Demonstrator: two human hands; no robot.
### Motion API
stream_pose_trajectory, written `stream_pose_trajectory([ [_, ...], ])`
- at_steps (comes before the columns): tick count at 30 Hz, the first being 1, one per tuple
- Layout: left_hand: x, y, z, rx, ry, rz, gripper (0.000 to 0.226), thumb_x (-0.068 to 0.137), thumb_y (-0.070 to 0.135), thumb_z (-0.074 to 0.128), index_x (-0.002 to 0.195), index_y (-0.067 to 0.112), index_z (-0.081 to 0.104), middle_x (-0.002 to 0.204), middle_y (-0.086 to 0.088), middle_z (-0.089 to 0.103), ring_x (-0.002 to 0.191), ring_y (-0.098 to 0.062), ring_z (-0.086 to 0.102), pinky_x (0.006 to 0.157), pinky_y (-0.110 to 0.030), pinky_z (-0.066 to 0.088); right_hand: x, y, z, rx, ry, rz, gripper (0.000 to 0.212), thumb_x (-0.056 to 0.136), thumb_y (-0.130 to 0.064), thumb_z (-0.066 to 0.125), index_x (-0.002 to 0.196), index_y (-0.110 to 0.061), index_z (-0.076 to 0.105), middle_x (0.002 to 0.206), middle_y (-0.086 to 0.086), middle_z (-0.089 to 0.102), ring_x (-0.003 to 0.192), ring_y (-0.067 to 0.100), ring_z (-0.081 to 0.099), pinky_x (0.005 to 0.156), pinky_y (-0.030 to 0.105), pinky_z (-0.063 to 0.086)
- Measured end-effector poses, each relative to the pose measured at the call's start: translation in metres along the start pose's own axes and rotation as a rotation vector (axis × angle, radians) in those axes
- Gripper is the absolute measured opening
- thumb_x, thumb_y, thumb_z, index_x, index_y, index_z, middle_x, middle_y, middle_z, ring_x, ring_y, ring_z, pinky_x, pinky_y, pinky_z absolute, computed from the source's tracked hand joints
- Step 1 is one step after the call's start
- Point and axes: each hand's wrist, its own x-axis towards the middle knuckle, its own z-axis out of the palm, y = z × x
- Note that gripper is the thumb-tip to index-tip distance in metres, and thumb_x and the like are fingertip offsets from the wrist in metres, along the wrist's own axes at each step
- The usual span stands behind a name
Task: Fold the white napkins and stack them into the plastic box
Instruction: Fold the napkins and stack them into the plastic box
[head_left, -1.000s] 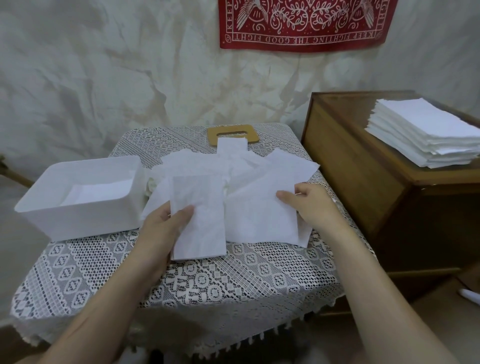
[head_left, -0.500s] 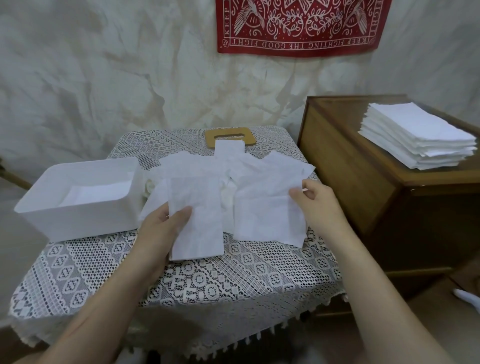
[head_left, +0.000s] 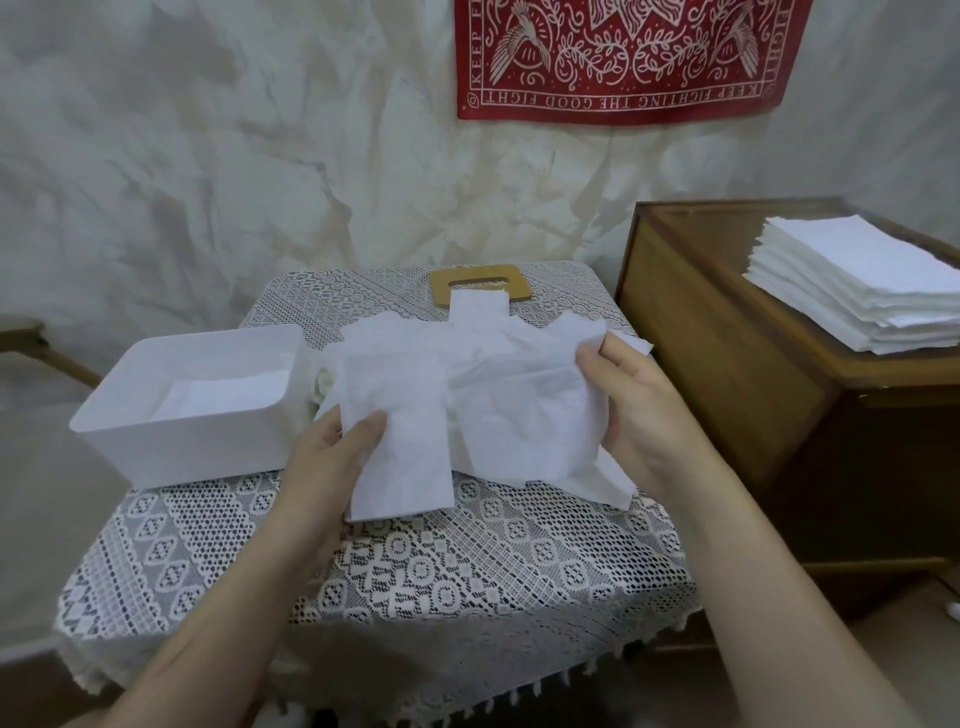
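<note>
Plastic box (head_left: 171, 441) far left on lace table (head_left: 415, 571), open, some white sheets flat inside. Left hand (head_left: 332, 462) just right of box, thumb pinching folded napkin (head_left: 400, 441); its long axis runs toward and away from the person. Box lies directly left of that hand, so left hand is the nearer one for the drop. Loose napkin pile (head_left: 493, 358) centre. Right hand (head_left: 639, 410) grips a crumpled napkin (head_left: 530, 410) at its right edge. Neat stack (head_left: 857, 291) on wooden cabinet (head_left: 727, 364), far right.
</note>
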Motion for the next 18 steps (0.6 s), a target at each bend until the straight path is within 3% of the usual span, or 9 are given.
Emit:
stream_pose_trajectory([
  [3, 0.002, 0.001, -0.006, -0.006, 0.0, 0.003, 0.017, 0.103, 0.022, 0.058, 0.116, 0.023, 0.069, 0.109, 0.003, 0.08, 0.097, -0.022, 0.077, 0.082, -0.046, 0.06, 0.005, 0.006, -0.004, -0.039, 0.017, 0.01, 0.025, 0.103, -0.024, 0.056, 0.112, -0.001, 0.063, 0.107, 0.007, 0.071, 0.101, 0.022, 0.066, 0.085, 0.038, 0.048],
  [7, 0.003, 0.001, -0.009, -0.007, -0.008, -0.002, 0.016, 0.104, 0.022, 0.058, 0.115, 0.024, 0.069, 0.11, 0.002, 0.08, 0.098, -0.023, 0.077, 0.084, -0.046, 0.059, 0.008, 0.027, -0.017, -0.38, 0.113, 0.054, 0.03, 0.1, -0.027, 0.06, 0.09, 0.001, 0.059, 0.086, 0.007, 0.061, 0.081, 0.021, 0.057, 0.072, 0.035, 0.038],
  [9, 0.003, 0.001, -0.008, -0.001, -0.02, 0.002, 0.016, 0.104, 0.022, 0.058, 0.115, 0.024, 0.069, 0.11, 0.003, 0.08, 0.096, -0.021, 0.077, 0.083, -0.044, 0.059, 0.005, 0.031, -0.024, -0.467, 0.121, 0.069, 0.031, 0.099, -0.029, 0.063, 0.09, 0.001, 0.061, 0.083, 0.006, 0.059, 0.075, 0.021, 0.054, 0.066, 0.033, 0.036],
  [12, 0.002, 0.001, -0.006, -0.006, -0.025, 0.004, 0.016, 0.104, 0.021, 0.057, 0.116, 0.024, 0.068, 0.108, 0.004, 0.08, 0.095, -0.02, 0.078, 0.081, -0.043, 0.059, 0.002, 0.028, -0.031, -0.575, 0.118, 0.055, 0.035, 0.084, -0.041, 0.072, 0.088, -0.007, 0.066, 0.087, 0.006, 0.066, 0.078, 0.025, 0.062, 0.072, 0.037, 0.043],
  [15, 0.0, 0.0, -0.004, 0.012, -0.039, 0.009, 0.015, 0.104, 0.022, 0.058, 0.114, 0.027, 0.069, 0.107, 0.005, 0.08, 0.095, -0.02, 0.078, 0.081, -0.043, 0.059, -0.001, 0.029, -0.034, -0.723, 0.099, 0.087, 0.048, 0.071, -0.049, 0.068, 0.081, -0.005, 0.055, 0.077, 0.004, 0.053, 0.066, 0.019, 0.046, 0.069, 0.035, 0.032],
  [18, 0.0, -0.002, -0.005, 0.026, -0.027, 0.005, 0.015, 0.103, 0.024, 0.059, 0.114, 0.028, 0.069, 0.108, 0.003, 0.08, 0.098, -0.024, 0.077, 0.084, -0.048, 0.06, -0.007, 0.029, -0.036, -0.842, 0.082, 0.111, 0.049, 0.07, -0.052, 0.065, 0.074, -0.008, 0.046, 0.067, -0.001, 0.043, 0.062, 0.017, 0.038, 0.066, 0.034, 0.027],
])
